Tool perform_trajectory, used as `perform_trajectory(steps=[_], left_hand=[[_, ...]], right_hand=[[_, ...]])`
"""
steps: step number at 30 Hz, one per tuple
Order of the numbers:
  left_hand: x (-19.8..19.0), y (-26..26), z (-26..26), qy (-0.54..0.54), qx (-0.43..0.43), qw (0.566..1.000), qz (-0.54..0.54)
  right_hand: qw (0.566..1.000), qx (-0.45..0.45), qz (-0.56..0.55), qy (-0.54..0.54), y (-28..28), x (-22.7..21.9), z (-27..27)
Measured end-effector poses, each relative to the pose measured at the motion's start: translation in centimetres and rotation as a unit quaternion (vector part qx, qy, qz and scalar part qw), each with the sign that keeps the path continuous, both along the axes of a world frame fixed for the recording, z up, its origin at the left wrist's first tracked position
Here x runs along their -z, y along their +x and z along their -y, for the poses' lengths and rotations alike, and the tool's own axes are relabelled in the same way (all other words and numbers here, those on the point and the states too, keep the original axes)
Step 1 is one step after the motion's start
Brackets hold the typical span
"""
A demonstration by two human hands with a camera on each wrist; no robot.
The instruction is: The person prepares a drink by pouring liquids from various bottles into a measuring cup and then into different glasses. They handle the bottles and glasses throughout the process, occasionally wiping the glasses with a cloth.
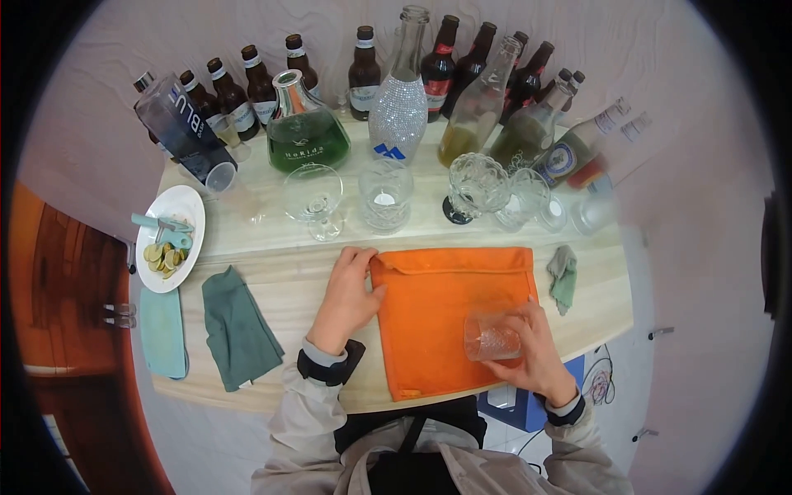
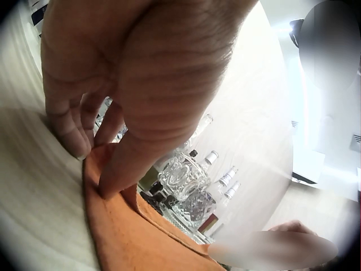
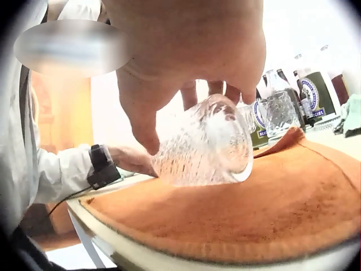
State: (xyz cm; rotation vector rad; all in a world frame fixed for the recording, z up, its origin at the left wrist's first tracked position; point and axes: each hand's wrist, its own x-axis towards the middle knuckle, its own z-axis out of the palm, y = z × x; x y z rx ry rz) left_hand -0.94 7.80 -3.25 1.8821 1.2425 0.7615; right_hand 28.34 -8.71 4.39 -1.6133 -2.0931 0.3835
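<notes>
A cut-glass tumbler (image 1: 492, 337) lies tipped on its side low over an orange cloth (image 1: 437, 330). My right hand (image 1: 528, 351) grips this tumbler, thumb on one side and fingers on the other. In the right wrist view the tumbler (image 3: 206, 147) has a textured wall and its round end faces away from the thumb. At the cloth's far left corner, my left hand (image 1: 351, 297) pinches the edge. The left wrist view shows the thumb (image 2: 121, 169) on the orange cloth (image 2: 130, 231) and the fingertips at its border. Along its far side the cloth is folded over in a strip.
Behind the cloth stand several clear glasses, including a coupe (image 1: 313, 194) and a tumbler (image 1: 385, 198). Bottles and a green decanter (image 1: 309, 140) line the back. Leftward are a plate (image 1: 194, 214) of sliced limes and a dark green cloth (image 1: 238, 330). A small grey-green rag (image 1: 563, 280) lies right.
</notes>
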Motion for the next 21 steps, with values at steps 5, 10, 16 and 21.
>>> perform_trajectory(steps=[5,10,16,21], left_hand=[[-0.2,0.0,-0.1,-0.006,0.001,1.0,0.0],[0.0,0.1,-0.1,-0.011,-0.003,1.0,0.005],[-0.1,0.0,0.0,-0.003,0.007,1.0,0.007],[-0.2,-0.1,0.0,-0.015,0.007,1.0,0.016]], right_hand=[[0.994,0.019,-0.066,-0.09,2.1,2.2,-0.3],[0.994,0.105,0.003,0.029,2.5,3.5,-1.4],[0.999,0.034,-0.019,-0.006,4.5,2.0,-0.6],[0.998,-0.023,-0.02,-0.048,4.5,0.6,-1.5]])
